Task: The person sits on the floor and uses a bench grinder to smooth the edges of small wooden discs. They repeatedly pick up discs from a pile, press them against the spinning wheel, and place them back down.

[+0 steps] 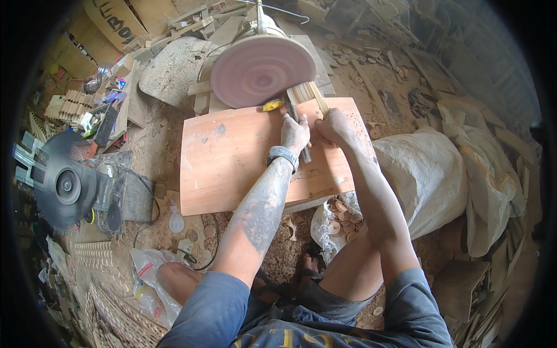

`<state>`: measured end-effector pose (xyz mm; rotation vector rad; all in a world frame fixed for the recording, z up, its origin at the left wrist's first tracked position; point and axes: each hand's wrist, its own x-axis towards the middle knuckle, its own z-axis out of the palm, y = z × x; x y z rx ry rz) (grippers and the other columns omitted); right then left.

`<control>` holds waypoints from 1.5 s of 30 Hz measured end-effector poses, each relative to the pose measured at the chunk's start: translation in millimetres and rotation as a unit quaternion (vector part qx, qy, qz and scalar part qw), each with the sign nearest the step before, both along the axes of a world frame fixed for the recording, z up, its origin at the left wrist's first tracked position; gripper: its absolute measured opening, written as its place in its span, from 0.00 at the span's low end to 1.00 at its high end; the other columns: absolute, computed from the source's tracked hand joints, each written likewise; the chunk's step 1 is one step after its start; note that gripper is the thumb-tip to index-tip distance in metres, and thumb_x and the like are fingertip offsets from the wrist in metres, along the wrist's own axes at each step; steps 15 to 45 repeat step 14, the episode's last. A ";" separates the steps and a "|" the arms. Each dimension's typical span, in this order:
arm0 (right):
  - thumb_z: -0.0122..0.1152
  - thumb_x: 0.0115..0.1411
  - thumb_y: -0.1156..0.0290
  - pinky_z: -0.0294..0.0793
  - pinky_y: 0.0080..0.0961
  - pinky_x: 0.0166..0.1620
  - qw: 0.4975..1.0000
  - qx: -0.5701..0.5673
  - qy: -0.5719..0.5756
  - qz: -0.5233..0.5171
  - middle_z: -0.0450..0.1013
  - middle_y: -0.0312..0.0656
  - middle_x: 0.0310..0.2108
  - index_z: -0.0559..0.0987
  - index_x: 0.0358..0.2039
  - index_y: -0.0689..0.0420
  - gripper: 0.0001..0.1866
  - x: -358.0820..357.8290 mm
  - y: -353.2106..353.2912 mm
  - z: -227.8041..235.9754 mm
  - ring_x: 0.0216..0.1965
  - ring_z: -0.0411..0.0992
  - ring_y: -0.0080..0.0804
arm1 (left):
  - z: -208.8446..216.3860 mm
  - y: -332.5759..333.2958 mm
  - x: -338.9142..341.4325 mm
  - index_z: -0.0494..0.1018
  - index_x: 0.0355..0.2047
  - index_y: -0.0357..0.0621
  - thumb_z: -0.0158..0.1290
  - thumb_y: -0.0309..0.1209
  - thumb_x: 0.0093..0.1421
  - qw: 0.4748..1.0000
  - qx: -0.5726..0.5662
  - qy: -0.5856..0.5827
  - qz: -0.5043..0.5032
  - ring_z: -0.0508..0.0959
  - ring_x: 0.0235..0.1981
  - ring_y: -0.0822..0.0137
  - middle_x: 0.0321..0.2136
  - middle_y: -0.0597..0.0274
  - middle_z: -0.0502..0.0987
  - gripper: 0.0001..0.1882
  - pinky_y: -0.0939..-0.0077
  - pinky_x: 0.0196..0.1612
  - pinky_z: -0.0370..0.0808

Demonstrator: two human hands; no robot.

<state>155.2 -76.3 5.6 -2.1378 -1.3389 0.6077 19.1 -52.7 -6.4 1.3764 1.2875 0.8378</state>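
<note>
A large reddish sanding disc (262,72) stands at the far edge of a curved wooden board (232,156). Close to the disc's right edge is a pale bundle of what look like thin wooden strips (304,93). My right hand (335,126) is closed around the bundle's near right end. My left hand (295,133) is closed beside it, over the board, gripping a narrow dark-and-grey piece whose kind I cannot make out. A small yellow-and-black object (271,105) lies by the board's far edge, left of my fingers.
At the left stands a machine with a dark round disc (67,181). Behind it are stacked wooden pieces (75,104) and tools. White sacks (423,168) bulge at the right. Under the board's near edge, an open sack holds round wooden offcuts (347,220). Sawdust and scraps cover the floor.
</note>
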 end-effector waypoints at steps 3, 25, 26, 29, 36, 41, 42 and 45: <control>0.60 0.53 0.65 0.79 0.39 0.30 1.000 0.009 -0.004 -0.003 0.76 0.54 0.20 0.80 0.24 0.68 0.15 -1.2 0.9 -1.3 0.24 0.79 0.45 | 0.3 0.2 -0.5 0.56 0.56 0.25 0.48 0.43 0.67 1.000 -0.002 0.001 -0.005 0.77 0.13 0.60 0.33 0.42 0.77 0.31 0.65 0.16 0.76; 0.60 0.53 0.66 0.79 0.39 0.29 1.000 0.005 -0.006 -0.007 0.77 0.54 0.20 0.80 0.24 0.67 0.14 -1.4 2.3 -2.3 0.24 0.79 0.44 | 1.0 -1.0 -0.8 0.55 0.58 0.24 0.48 0.43 0.67 1.000 0.000 -0.001 0.000 0.77 0.12 0.59 0.34 0.41 0.78 0.32 0.65 0.18 0.76; 0.60 0.53 0.66 0.79 0.39 0.29 1.000 0.005 -0.006 -0.007 0.77 0.54 0.20 0.80 0.24 0.67 0.14 -1.4 2.3 -2.3 0.24 0.79 0.44 | 1.0 -1.0 -0.8 0.55 0.58 0.24 0.48 0.43 0.67 1.000 0.000 -0.001 0.000 0.77 0.12 0.59 0.34 0.41 0.78 0.32 0.65 0.18 0.76; 0.60 0.53 0.66 0.79 0.39 0.29 1.000 0.005 -0.006 -0.007 0.77 0.54 0.20 0.80 0.24 0.67 0.14 -1.4 2.3 -2.3 0.24 0.79 0.44 | 1.0 -1.0 -0.8 0.55 0.58 0.24 0.48 0.43 0.67 1.000 0.000 -0.001 0.000 0.77 0.12 0.59 0.34 0.41 0.78 0.32 0.65 0.18 0.76; 0.60 0.53 0.66 0.79 0.39 0.29 1.000 0.005 -0.006 -0.007 0.77 0.54 0.20 0.80 0.24 0.67 0.14 -1.4 2.3 -2.3 0.24 0.79 0.44 | 1.0 -1.0 -0.8 0.55 0.58 0.24 0.48 0.43 0.67 1.000 0.000 -0.001 0.000 0.77 0.12 0.59 0.34 0.41 0.78 0.32 0.65 0.18 0.76; 0.60 0.53 0.66 0.79 0.39 0.29 1.000 0.005 -0.006 -0.007 0.77 0.54 0.20 0.80 0.24 0.67 0.14 -1.4 2.3 -2.3 0.24 0.79 0.44 | 1.0 -1.0 -0.8 0.55 0.58 0.24 0.48 0.43 0.67 1.000 0.000 -0.001 0.000 0.77 0.12 0.59 0.34 0.41 0.78 0.32 0.65 0.18 0.76; 0.60 0.53 0.66 0.79 0.39 0.29 1.000 0.005 -0.006 -0.007 0.77 0.54 0.20 0.80 0.24 0.67 0.14 -1.4 2.3 -2.3 0.24 0.79 0.44 | 1.0 -1.0 -0.8 0.55 0.58 0.24 0.48 0.43 0.67 1.000 0.000 -0.001 0.000 0.77 0.12 0.59 0.34 0.41 0.78 0.32 0.65 0.18 0.76; 0.60 0.53 0.66 0.79 0.39 0.29 1.000 0.005 -0.006 -0.007 0.77 0.54 0.20 0.80 0.24 0.67 0.14 -1.4 2.3 -2.3 0.24 0.79 0.44 | 1.0 -1.0 -0.8 0.55 0.58 0.24 0.48 0.43 0.67 1.000 0.000 -0.001 0.000 0.77 0.12 0.59 0.34 0.41 0.78 0.32 0.65 0.18 0.76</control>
